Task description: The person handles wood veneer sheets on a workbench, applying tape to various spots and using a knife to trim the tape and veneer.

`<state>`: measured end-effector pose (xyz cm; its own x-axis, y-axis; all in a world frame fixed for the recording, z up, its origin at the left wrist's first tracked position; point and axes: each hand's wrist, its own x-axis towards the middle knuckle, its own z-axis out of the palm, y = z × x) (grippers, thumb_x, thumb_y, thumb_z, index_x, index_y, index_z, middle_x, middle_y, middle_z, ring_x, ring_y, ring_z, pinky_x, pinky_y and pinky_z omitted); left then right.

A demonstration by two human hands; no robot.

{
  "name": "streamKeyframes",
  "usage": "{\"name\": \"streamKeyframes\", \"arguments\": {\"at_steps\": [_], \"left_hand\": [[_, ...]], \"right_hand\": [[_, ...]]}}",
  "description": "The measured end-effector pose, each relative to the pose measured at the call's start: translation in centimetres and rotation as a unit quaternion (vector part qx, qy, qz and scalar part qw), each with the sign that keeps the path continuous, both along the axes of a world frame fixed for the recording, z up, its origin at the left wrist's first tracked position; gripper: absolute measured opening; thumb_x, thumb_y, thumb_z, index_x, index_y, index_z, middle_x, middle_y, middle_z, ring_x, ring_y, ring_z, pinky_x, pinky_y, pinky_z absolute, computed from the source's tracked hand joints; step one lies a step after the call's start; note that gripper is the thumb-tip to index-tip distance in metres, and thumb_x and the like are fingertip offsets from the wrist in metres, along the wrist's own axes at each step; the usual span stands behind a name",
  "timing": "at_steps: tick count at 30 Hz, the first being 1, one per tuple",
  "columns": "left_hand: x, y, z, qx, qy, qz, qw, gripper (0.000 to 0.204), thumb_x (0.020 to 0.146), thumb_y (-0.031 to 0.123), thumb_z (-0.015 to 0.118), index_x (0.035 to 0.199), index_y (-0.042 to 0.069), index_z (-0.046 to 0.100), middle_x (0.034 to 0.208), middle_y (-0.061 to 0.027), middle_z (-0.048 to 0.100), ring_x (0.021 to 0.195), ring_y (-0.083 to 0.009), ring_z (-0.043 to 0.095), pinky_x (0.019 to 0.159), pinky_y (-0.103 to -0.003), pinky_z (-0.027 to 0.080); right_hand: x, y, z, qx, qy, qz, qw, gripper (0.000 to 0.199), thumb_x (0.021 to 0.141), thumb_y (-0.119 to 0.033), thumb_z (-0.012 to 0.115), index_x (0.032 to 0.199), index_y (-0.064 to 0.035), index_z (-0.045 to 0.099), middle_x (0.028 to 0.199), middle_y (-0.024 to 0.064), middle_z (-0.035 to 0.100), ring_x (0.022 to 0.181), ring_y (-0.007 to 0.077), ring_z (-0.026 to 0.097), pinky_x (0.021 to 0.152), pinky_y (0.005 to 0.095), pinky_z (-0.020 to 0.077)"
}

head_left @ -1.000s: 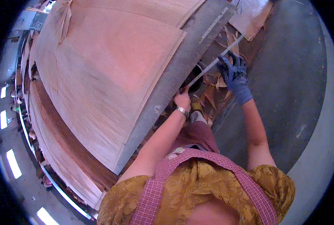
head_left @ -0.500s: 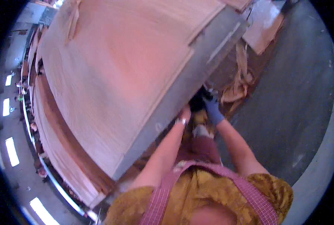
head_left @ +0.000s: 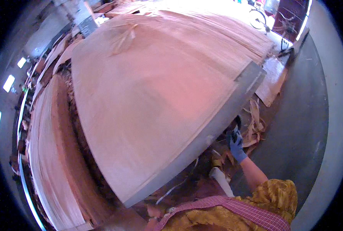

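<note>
My right hand (head_left: 236, 142), in a blue glove with dark finger and palm parts, is closed around a black curved object (head_left: 238, 122). What kind of object it is I cannot make out. This hand is beside the grey side (head_left: 202, 144) of a wide stack of thin wood sheets (head_left: 152, 88). My bare left hand (head_left: 153, 211) is low and close to my body, near the front corner of that stack. Blur hides how its fingers lie. A thin pale strip (head_left: 170, 193) hangs below the grey side, between my hands.
Torn veneer strips (head_left: 254, 125) litter the floor beyond my right hand. Another pile of wood sheets (head_left: 52, 161) stands at the left, across a narrow gap. Dark flooring (head_left: 295, 115) runs along the right. A bicycle (head_left: 258, 19) is by the bright doorway at the back.
My hands were together at a black thing under the stack's edge. My left hand has drawn back toward my body; my right stays by the edge. The view has swung up, showing the doorway.
</note>
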<state>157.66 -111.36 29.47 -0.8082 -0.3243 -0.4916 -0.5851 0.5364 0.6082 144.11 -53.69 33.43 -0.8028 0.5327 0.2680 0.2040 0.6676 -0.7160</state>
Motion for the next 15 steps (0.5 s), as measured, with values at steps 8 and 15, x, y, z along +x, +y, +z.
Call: {"name": "streamKeyframes", "arguments": {"at_steps": [8,15], "left_hand": [[-2.8,-9.9,18.5,0.223,0.173,-0.050,0.958,0.019,0.078,0.002,0.072,0.081,0.005,0.053,0.074,-0.0009,0.057,0.068,-0.0089,0.055,0.063,-0.026,0.048],[-10.0,-29.3,25.2,0.213,0.269,-0.026,0.939,0.019,0.076,0.003,0.075,0.087,0.003,0.059,0.079,-0.0025,0.063,0.073,-0.0103,0.060,0.067,-0.027,0.050]], "right_hand": [[6.7,-47.5,11.7,-0.179,-0.113,0.586,0.782,0.034,0.092,-0.014,0.058,0.124,-0.0024,0.058,0.110,0.0106,0.065,0.102,0.0186,0.062,0.092,0.0339,0.0487],[-1.3,-62.2,14.2,-0.347,-0.310,0.604,0.647,0.028,0.094,-0.025,0.062,0.115,-0.0057,0.064,0.087,-0.0012,0.065,0.075,0.0053,0.056,0.064,0.0239,0.0483]]}}
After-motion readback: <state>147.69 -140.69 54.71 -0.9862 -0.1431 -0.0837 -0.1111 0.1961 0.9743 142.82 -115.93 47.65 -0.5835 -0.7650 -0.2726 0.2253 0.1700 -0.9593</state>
